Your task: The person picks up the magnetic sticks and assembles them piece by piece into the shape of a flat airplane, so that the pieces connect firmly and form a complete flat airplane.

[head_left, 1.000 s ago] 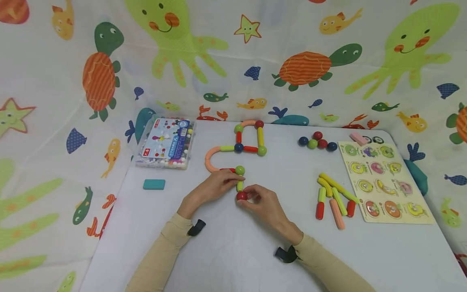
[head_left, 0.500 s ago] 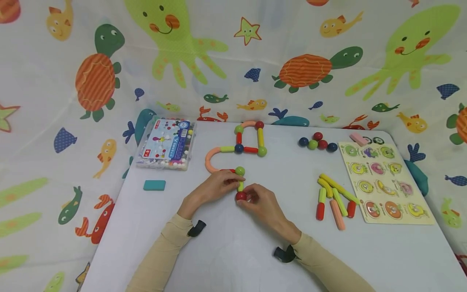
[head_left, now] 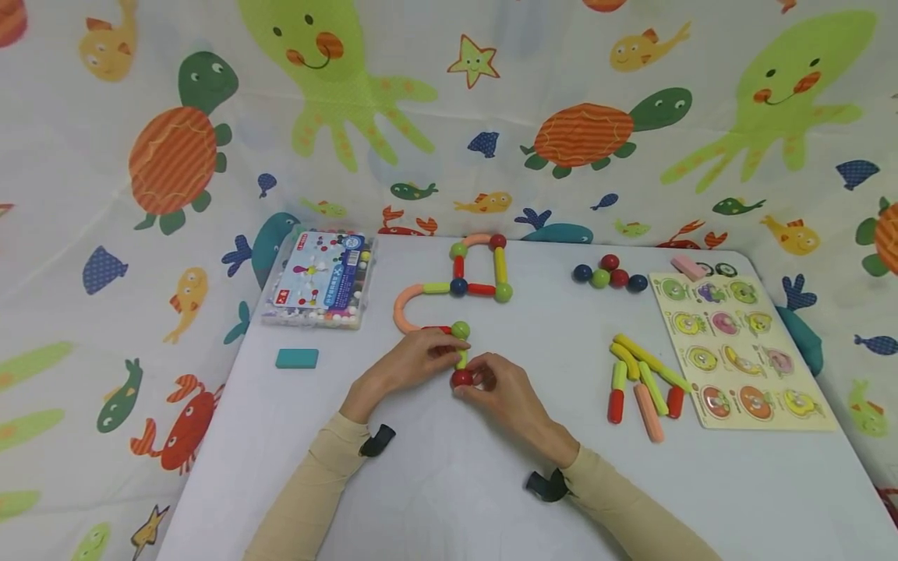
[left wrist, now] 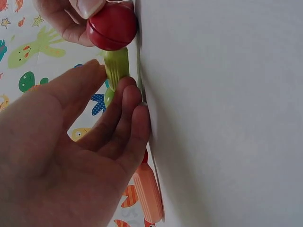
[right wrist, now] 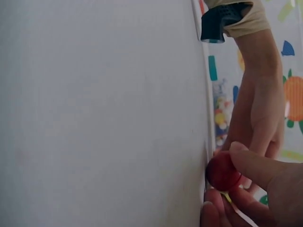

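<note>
My left hand (head_left: 414, 360) pinches a short yellow-green rod (left wrist: 116, 66) between thumb and fingers. A glossy red ball (head_left: 461, 379) sits against the rod's near end, and my right hand (head_left: 507, 388) grips it with thumb and fingertips. At the rod's far end is a green ball (head_left: 460, 329). From there a red rod (head_left: 436, 329), partly behind my left hand, leads to a peach curved rod (head_left: 401, 310). That curve joins a yellow-green rod (head_left: 436, 287) and a dark blue ball (head_left: 458, 287), which belongs to a closed loop of rods and balls behind.
Several loose balls (head_left: 620, 277) lie at the back right, with several loose rods (head_left: 648, 396) nearer. A fruit puzzle board (head_left: 744, 351) is at far right, a pink block (head_left: 689, 267) at its top. On the left are a plastic box (head_left: 319, 273) and a teal block (head_left: 297, 358).
</note>
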The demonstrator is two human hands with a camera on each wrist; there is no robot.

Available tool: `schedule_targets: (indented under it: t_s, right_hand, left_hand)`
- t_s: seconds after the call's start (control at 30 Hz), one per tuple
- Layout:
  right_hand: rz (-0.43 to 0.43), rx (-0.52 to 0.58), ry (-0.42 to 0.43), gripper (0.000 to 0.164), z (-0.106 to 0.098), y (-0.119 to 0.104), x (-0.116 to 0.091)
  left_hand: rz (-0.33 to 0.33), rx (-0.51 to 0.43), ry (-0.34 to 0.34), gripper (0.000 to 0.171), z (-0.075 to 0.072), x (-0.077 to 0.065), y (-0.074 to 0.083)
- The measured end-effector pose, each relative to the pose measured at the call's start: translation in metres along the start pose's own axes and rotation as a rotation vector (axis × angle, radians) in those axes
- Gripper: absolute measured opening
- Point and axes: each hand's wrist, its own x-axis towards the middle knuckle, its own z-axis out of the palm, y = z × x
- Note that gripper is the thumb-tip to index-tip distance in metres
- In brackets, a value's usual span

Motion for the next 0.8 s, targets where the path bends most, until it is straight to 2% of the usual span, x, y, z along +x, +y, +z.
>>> schedule_targets:
  t_s: [0.23,0.43,0.57,0.7,0.8]
  right_hand:
    - [-0.008,-0.015,-0.027,0.035,-0.006,0.005,-0.001]
    - [-0.020,0.019,0.023,0.033,-0.024,0.011,-0.004]
    - [-0.052,0.009,0.116,0.031,-0.048,0.019,-0.008]
    - [-0.085,-0.042,0.260,0.027,-0.081,0.029,-0.009]
    - [-0.072,-0.083,0.379,0.026,-0.111,0.038,-0.011]
  left_hand:
    - [-0.030,-0.004,0.004,0.030,0.002,-0.001,0.000]
    - [-0.029,-0.005,-0.001,0.030,0.004,-0.001,-0.001]
    - [-0.030,-0.015,0.004,0.029,0.005,-0.002,-0.001]
    - [-0.021,-0.021,0.002,0.026,0.004,-0.002,-0.001]
    - [-0.014,-0.026,-0.004,0.024,0.004,-0.003,-0.002]
